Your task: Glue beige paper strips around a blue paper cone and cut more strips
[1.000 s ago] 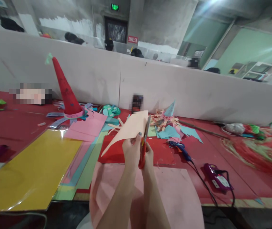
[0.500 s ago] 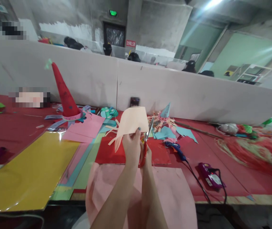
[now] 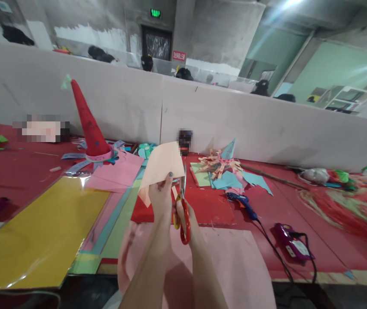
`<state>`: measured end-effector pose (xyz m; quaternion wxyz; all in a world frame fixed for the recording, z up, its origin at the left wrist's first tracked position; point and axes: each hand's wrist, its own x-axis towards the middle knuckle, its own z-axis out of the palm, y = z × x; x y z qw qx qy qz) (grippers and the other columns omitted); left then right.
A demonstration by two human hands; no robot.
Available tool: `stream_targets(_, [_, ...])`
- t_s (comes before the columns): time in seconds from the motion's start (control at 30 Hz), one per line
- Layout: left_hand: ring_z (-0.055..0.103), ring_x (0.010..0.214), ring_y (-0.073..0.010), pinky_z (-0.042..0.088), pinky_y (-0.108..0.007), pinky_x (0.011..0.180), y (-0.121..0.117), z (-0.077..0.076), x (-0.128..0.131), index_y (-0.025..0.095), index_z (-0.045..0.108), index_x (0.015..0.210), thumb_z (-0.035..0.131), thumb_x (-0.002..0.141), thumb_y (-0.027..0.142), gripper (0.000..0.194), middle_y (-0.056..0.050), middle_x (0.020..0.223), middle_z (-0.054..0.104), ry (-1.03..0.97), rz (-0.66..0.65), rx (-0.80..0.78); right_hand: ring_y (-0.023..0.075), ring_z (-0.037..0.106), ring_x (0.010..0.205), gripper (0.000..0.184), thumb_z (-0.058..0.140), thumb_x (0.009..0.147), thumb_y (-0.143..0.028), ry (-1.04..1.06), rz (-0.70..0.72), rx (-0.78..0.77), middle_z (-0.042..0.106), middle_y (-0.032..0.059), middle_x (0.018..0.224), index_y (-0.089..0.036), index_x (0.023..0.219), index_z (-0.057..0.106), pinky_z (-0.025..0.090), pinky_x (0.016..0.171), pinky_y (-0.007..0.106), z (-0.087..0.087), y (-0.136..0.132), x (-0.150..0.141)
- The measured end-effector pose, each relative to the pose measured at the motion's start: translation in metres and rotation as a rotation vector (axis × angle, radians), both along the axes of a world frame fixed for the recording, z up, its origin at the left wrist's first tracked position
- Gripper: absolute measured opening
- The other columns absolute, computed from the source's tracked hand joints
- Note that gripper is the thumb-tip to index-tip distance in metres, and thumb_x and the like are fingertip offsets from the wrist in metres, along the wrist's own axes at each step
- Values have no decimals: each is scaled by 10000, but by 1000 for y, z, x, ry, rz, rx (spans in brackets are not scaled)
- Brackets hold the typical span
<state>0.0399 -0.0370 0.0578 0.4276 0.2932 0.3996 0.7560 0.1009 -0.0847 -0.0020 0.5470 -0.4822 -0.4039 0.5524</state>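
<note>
My left hand [image 3: 161,195] pinches a curved sheet of cream paper [image 3: 164,162] by its lower edge, thumb on top. My right hand [image 3: 185,213] is wrapped round the handles of red-and-yellow scissors [image 3: 186,225]. Their blades point away from me and stand at the paper's right edge; whether they touch it I cannot tell. A narrow paper strip hangs just below the blades. Under both hands lies a bright red sheet [image 3: 214,208], with a large pink sheet [image 3: 231,253] nearer to me.
A red cone hat [image 3: 91,128] stands at the left, near pink paper [image 3: 119,171] and a yellow sheet [image 3: 44,231]. On the right are a blue glue gun [image 3: 243,204], its cord, a purple box [image 3: 293,242] and a small blue cone [image 3: 228,150]. A white partition [image 3: 251,122] runs behind.
Both hands have shifted left and slightly down with the paper and scissors. The paper has turned in my left hand, and the scissor handles now show more spread apart.
</note>
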Motion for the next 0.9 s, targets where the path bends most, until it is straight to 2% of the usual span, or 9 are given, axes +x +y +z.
stream_targets(0.13, [662, 711, -164, 544, -294, 729, 1, 2, 0, 97, 610, 987, 668, 669, 331, 399, -112, 881, 688, -64, 141, 0, 57, 354, 408, 398, 549, 702, -576, -52, -1, 37, 413, -65, 506, -189, 716, 458, 274, 376, 173, 0, -1, -6])
stream_targets(0.27, [661, 752, -161, 546, -292, 734, 1, 6, -5, 124, 550, 1110, 641, 696, 308, 461, -108, 952, 672, -100, 302, 17, 53, 337, 411, 365, 571, 703, -531, -137, 5, 69, 399, -78, 474, -182, 686, 469, 259, 386, 171, 5, -6, -6])
stream_targets(0.4, [665, 745, -183, 547, -309, 730, 3, 5, -3, 90, 594, 1015, 657, 670, 326, 423, -108, 874, 689, -52, 214, -10, 53, 328, 394, 356, 558, 723, -528, -169, 38, 54, 371, -91, 444, -183, 716, 471, 255, 388, 174, 6, -7, -4])
stream_targets(0.5, [669, 727, -191, 547, -305, 712, 4, 1, 4, 92, 622, 927, 664, 664, 323, 353, -105, 822, 699, 12, 102, -37, 53, 320, 371, 392, 531, 726, -573, -128, 11, 44, 363, -94, 436, -193, 705, 438, 256, 380, 180, 5, -8, -2])
stream_targets(0.6, [669, 769, -206, 542, -318, 733, 3, -1, 11, 106, 628, 921, 664, 671, 325, 334, -110, 852, 701, 74, 20, -28, 53, 336, 373, 405, 514, 735, -589, -103, -24, 50, 387, -88, 453, -194, 711, 431, 273, 389, 182, 3, -9, 1])
stream_targets(0.77, [661, 828, -219, 536, -330, 754, 2, -4, 18, 112, 630, 905, 683, 651, 311, 327, -116, 890, 695, 88, -55, -47, 62, 361, 377, 414, 523, 719, -598, -62, -84, -20, 401, -77, 479, -189, 748, 458, 282, 367, 185, 1, -10, 4])
stream_targets(0.9, [661, 800, -196, 548, -300, 694, 2, -5, 22, 128, 609, 989, 658, 674, 294, 360, -104, 933, 686, 19, -33, -63, 65, 362, 412, 413, 538, 704, -598, -148, -86, -41, 388, -77, 492, -193, 713, 454, 290, 395, 186, 8, -14, 9])
